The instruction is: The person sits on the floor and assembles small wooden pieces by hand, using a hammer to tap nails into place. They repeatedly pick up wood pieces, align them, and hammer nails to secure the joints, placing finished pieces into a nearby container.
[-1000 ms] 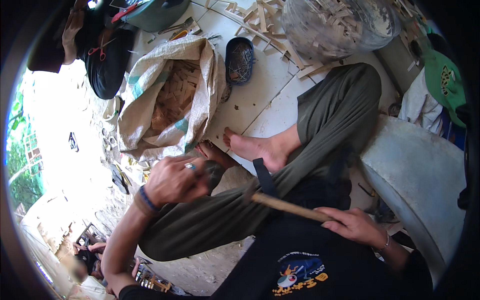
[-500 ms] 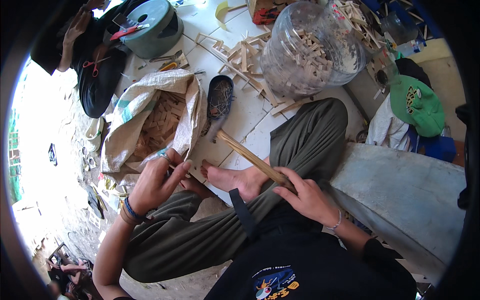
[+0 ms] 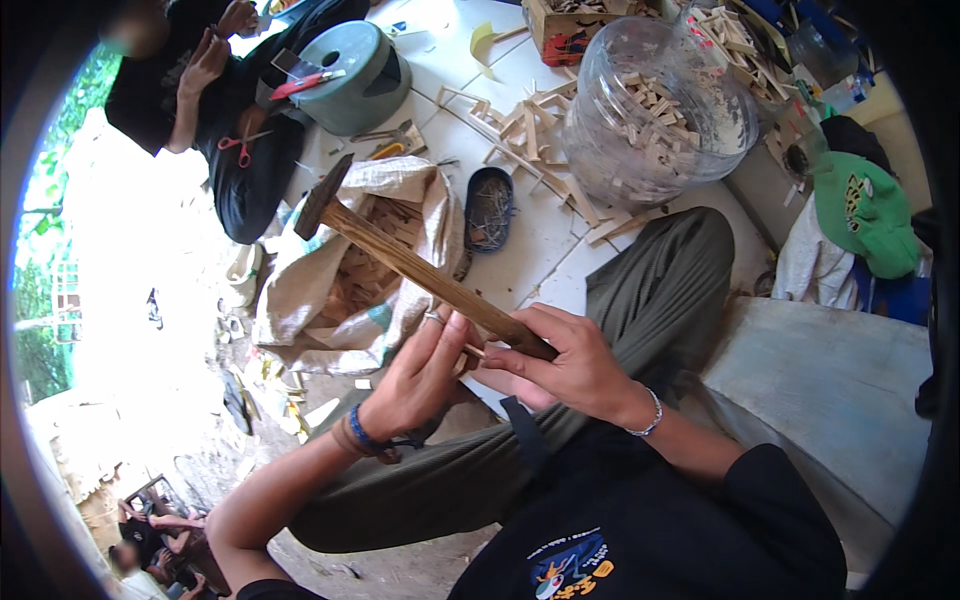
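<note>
A hammer [image 3: 425, 270] with a wooden handle and dark metal head slants up and left across my lap. My right hand [image 3: 580, 365] is closed round the end of its handle, and its thumb reaches toward my left hand. Just below the handle, my left hand [image 3: 420, 372] pinches a small wooden piece [image 3: 472, 352], mostly hidden by the fingers. Beyond the hammer stands a woven sack [image 3: 290, 315] of small wooden blocks [image 3: 365, 270], partly covered by the handle. A dark blue tray [image 3: 490, 210] of nails lies to the right of the sack.
A clear plastic tub [image 3: 610, 120] holds more wood pieces, with wooden frames [image 3: 530, 130] beside it. A grey-green stool [image 3: 365, 85] stands far left, near another person's hands [image 3: 205, 62]. A grey bench [image 3: 820, 370] is at my right, below a green cap [image 3: 862, 215].
The hammer has been raised and its head swung left, away from the nail tray to over the sack. My hands have come close together. The whole view has shifted somewhat.
</note>
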Motion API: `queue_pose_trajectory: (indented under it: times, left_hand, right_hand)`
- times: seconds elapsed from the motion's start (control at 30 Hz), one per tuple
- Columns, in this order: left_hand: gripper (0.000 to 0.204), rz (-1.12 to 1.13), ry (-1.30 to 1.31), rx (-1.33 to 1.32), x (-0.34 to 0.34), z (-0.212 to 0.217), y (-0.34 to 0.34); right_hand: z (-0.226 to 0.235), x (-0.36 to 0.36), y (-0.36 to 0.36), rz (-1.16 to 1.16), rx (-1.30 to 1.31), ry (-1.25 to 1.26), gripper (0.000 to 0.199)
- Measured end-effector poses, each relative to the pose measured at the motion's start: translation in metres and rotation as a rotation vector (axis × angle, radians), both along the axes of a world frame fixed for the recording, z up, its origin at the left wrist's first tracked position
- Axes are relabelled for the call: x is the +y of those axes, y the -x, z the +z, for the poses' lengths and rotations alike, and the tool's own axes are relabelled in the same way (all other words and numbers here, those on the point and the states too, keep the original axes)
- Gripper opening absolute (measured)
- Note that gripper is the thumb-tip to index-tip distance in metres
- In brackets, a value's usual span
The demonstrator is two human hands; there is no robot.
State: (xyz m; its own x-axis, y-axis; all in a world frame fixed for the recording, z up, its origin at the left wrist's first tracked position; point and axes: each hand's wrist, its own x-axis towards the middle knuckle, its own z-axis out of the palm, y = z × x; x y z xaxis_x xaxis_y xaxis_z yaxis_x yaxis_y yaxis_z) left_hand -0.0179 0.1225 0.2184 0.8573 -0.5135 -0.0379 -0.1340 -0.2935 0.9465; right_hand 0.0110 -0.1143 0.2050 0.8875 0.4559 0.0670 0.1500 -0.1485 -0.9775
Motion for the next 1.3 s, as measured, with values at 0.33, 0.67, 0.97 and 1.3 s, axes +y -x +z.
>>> queue_pose_trajectory:
  times: [0.33, 0.67, 0.97, 1.3]
  left_hand:
    - [0.025, 0.492, 0.120, 0.629, -0.043, -0.012, -0.035]
    - [0.046, 0.792, 0.046, 0.720, -0.003, 0.068, -0.012]
    - [0.060, 0.548, 0.001, 0.699, -0.011, 0.078, -0.016]
    - [0.043, 0.343, 0.019, 0.519, -0.014, 0.093, -0.021]
  right_hand:
    - [-0.025, -0.032, -0.014, -0.074, -0.134, 0.119, 0.037]
    - [-0.042, -0.168, 0.085, -0.078, 0.163, 0.844, 0.039]
    - [-0.021, -0.180, 0.120, -0.151, 0.072, 1.139, 0.033]
    - [-0.184, -0.121, -0.063, -0.054, -0.304, 1.274, 0.016]
